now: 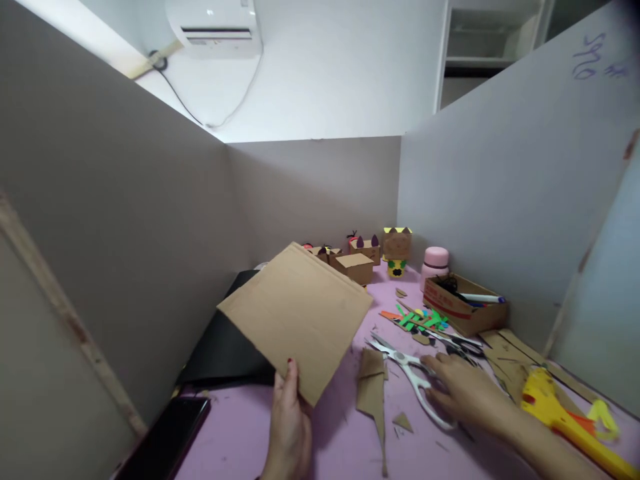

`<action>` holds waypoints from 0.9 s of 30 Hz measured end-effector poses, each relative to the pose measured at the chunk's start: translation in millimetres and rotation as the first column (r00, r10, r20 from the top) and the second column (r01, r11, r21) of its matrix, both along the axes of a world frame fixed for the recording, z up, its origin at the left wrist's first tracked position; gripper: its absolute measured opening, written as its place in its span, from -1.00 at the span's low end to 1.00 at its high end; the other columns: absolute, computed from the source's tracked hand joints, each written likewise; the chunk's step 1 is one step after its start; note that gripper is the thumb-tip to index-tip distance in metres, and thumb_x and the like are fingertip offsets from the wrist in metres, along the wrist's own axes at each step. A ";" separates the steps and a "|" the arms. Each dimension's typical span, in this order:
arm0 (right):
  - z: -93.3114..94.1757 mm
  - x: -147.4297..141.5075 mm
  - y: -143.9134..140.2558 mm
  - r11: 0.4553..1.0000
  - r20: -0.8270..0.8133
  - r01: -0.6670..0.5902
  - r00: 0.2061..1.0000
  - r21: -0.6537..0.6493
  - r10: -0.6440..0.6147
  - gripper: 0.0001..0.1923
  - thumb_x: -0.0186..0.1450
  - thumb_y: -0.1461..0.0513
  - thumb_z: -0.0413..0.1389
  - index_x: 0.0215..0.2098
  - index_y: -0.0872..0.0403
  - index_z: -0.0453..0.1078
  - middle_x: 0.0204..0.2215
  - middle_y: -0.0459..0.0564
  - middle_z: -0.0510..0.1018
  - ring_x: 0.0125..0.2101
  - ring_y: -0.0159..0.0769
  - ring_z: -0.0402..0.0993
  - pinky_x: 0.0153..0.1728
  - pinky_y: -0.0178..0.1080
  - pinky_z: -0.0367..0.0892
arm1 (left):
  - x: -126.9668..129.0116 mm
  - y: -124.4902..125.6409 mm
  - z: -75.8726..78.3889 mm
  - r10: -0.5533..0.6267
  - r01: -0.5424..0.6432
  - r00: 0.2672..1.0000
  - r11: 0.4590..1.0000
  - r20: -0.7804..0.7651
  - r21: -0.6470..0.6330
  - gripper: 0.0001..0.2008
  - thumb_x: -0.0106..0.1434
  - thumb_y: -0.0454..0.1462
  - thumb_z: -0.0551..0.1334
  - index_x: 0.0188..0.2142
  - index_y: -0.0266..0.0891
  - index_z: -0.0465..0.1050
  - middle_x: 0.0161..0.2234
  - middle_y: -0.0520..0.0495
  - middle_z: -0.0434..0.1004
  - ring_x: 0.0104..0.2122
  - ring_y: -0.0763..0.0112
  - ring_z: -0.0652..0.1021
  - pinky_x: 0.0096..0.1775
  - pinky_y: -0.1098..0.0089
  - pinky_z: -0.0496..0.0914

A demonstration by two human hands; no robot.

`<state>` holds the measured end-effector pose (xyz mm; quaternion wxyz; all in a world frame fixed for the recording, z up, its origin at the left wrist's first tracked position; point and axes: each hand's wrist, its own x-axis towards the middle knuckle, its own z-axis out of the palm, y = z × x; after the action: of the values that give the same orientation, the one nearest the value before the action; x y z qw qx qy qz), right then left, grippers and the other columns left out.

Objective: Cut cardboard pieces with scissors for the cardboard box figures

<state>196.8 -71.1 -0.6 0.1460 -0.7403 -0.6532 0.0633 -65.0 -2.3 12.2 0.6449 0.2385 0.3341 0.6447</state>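
My left hand grips the near corner of a flat brown cardboard sheet and holds it raised and tilted over the pink tabletop. My right hand rests on white-handled scissors lying on the table, fingers laid over the handles. The blades point left and away, slightly apart. Cut cardboard scraps lie just left of the scissors.
Small cardboard box figures stand at the back. A pink jar and a cardboard tray with pens sit at the right. Green and orange paper bits, a yellow glue gun, a black phone and a black sheet lie around. Grey partition walls enclose the desk.
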 end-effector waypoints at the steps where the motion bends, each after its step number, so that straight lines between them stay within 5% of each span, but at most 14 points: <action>1: -3.4 -2.3 -1.4 1.000 0.026 -0.002 1.000 -0.006 0.002 -0.52 0.11 0.23 0.06 0.00 0.18 0.38 -0.16 0.35 0.51 -0.13 0.27 0.39 -0.20 0.10 0.25 | 0.2 -1.7 -1.8 -0.014 0.014 1.000 1.000 -0.005 0.010 -0.66 0.23 -0.23 0.19 0.02 -0.09 0.32 0.02 -0.08 0.48 0.03 0.34 0.44 0.03 0.35 0.35; 6: -19.2 -3.0 1.4 1.000 0.036 0.000 0.999 0.015 0.000 -0.54 0.16 0.27 -0.05 0.02 0.22 0.35 -0.12 0.36 0.53 -0.13 0.19 0.45 -0.17 0.09 0.30 | -3.0 -5.2 -4.1 -0.038 0.038 0.999 0.998 0.004 0.049 -0.61 0.20 -0.23 0.23 0.03 -0.13 0.30 0.01 -0.12 0.49 -0.01 0.33 0.48 0.02 0.36 0.34; 9: -27.5 6.7 1.8 0.991 -0.263 0.036 0.965 0.129 -0.001 -0.58 0.17 0.19 -0.01 -0.02 0.12 0.35 -0.11 0.20 0.56 -0.12 0.01 0.46 -0.11 -0.07 0.32 | -6.0 -2.7 -3.1 -0.016 0.015 1.000 0.999 0.018 0.042 -0.63 0.19 -0.27 0.24 0.01 -0.17 0.32 -0.03 -0.16 0.52 -0.04 0.31 0.52 0.00 0.33 0.35; 10: -29.4 9.3 1.7 0.980 -0.443 0.076 0.897 0.184 0.013 -0.56 0.15 0.14 0.03 -0.01 0.09 0.33 -0.20 0.14 0.59 -0.18 -0.03 0.49 -0.17 -0.12 0.35 | -6.8 -1.7 -3.0 -0.012 0.011 1.000 0.999 0.020 0.044 -0.63 0.18 -0.29 0.25 0.00 -0.18 0.32 -0.05 -0.16 0.54 -0.06 0.30 0.53 0.00 0.32 0.36; 12: -31.8 10.3 1.4 0.942 -0.770 0.206 0.633 0.265 0.078 -0.44 0.07 0.05 0.15 0.02 0.04 0.28 -0.35 0.04 0.59 -0.35 -0.10 0.50 -0.32 -0.17 0.39 | -8.0 0.1 -3.4 -0.018 0.016 1.000 0.997 0.023 0.075 -0.61 0.13 -0.33 0.29 -0.03 -0.20 0.33 -0.11 -0.16 0.58 -0.09 0.29 0.55 -0.01 0.31 0.37; 15: -32.7 -1.0 -0.8 0.938 -0.959 0.294 0.264 0.184 0.105 -0.37 -0.07 0.03 0.31 -0.06 0.01 0.32 -0.47 -0.07 0.55 -0.51 -0.22 0.45 -0.45 -0.22 0.37 | -7.7 2.5 -3.6 -0.050 0.050 0.999 0.988 -0.002 0.144 -0.53 0.05 -0.38 0.35 -0.04 -0.22 0.31 -0.19 -0.15 0.62 -0.15 0.26 0.58 -0.07 0.28 0.41; 20: -19.7 -34.3 -1.5 0.988 -0.995 0.125 0.057 0.086 0.079 -0.62 -0.06 -0.03 0.32 -0.43 0.03 0.39 -0.65 -0.12 0.51 -0.61 -0.30 0.41 -0.60 -0.29 0.29 | 1.3 6.6 13.9 -0.109 0.125 0.990 0.968 -0.085 0.220 -0.53 0.02 -0.40 0.33 -0.05 -0.25 0.31 -0.23 -0.17 0.64 -0.19 0.22 0.59 -0.13 0.29 0.41; 24: 9.4 -45.0 4.6 0.943 -0.983 0.310 -0.093 0.122 0.158 -0.45 -0.12 -0.04 0.34 -0.25 0.00 0.33 -0.56 -0.10 0.61 -0.55 -0.22 0.50 -0.56 -0.25 0.37 | 14.4 0.7 36.3 -0.189 0.221 0.972 0.936 -0.138 0.274 -0.48 0.00 -0.41 0.29 -0.01 -0.23 0.29 -0.22 -0.17 0.63 -0.19 0.16 0.58 -0.15 0.26 0.41; 27: 19.2 -34.2 7.1 0.879 -0.957 0.452 -0.155 0.151 0.244 -0.33 -0.20 -0.09 0.33 -0.14 -0.08 0.34 -0.41 -0.06 0.66 -0.22 0.00 0.53 -0.30 -0.09 0.45 | 22.4 -8.7 36.7 -0.278 0.302 0.953 0.912 -0.124 0.277 -0.42 -0.08 -0.40 0.29 0.00 -0.24 0.29 -0.26 -0.18 0.63 -0.20 0.10 0.58 -0.18 0.24 0.42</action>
<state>162.6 -64.0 18.5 0.7581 -0.4242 -0.2381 0.4343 -42.6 -11.0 48.9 0.6768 0.4042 0.2221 0.5737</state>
